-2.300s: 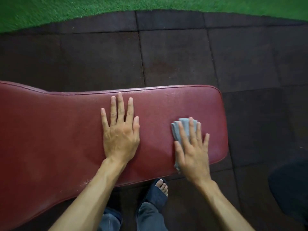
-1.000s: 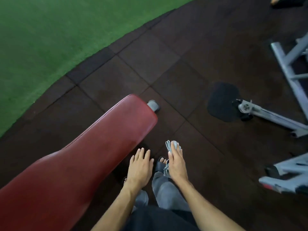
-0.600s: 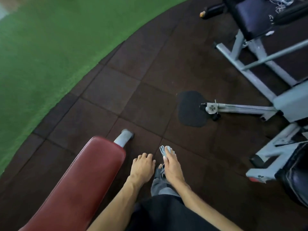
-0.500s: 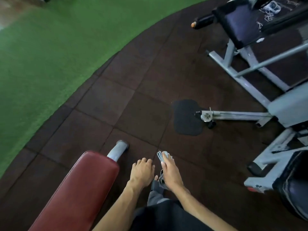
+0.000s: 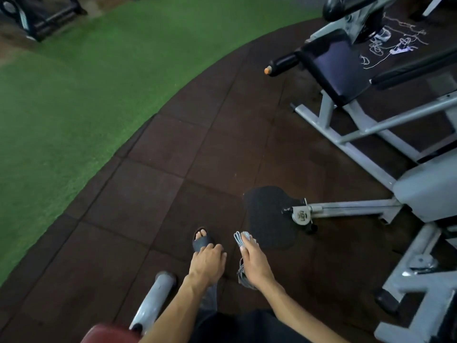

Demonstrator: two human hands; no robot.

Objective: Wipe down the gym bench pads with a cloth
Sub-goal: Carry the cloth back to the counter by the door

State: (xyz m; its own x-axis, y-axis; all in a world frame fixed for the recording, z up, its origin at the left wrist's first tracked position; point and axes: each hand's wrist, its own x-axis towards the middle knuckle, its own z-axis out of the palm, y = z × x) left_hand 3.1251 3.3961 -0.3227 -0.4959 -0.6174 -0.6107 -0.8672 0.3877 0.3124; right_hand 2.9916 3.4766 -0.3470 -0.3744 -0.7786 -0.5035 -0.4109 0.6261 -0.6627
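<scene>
Dark rubber floor tiles (image 5: 158,194) fill the middle of the frame, bordered on the upper left by a curved sweep of green turf (image 5: 74,95). Grey-framed gym machines (image 5: 371,134) are seen along the right side, one carrying a dark blue pad (image 5: 338,70) at the upper right, and a black mat (image 5: 269,216) lies on the floor at centre right beneath a metal arm.

Only a corner of the red bench pad (image 5: 108,335) is visible at the bottom edge, left of centre, with its grey frame tube (image 5: 155,300) projecting beyond it. The bench is thus no longer under the hands; both are held forward over the floor at bottom centre.

A folded grey cloth (image 5: 241,240) is carried in the right hand (image 5: 254,263), gripped edgewise with the fingers closed around it, one end showing past the fingertips and the other hanging below the palm. It is probably held folded so that it stays compact and ready for pressing flat again. The left hand (image 5: 207,263) is empty, its fingers loosely curled and close together, nothing pinched.

A sandalled foot (image 5: 201,240) is planted just ahead of the left hand, which suggests a step towards the machines on the right. It is judged that the red pad is finished with and that another padded surface, perhaps the dark blue one, is to be wiped next.
</scene>
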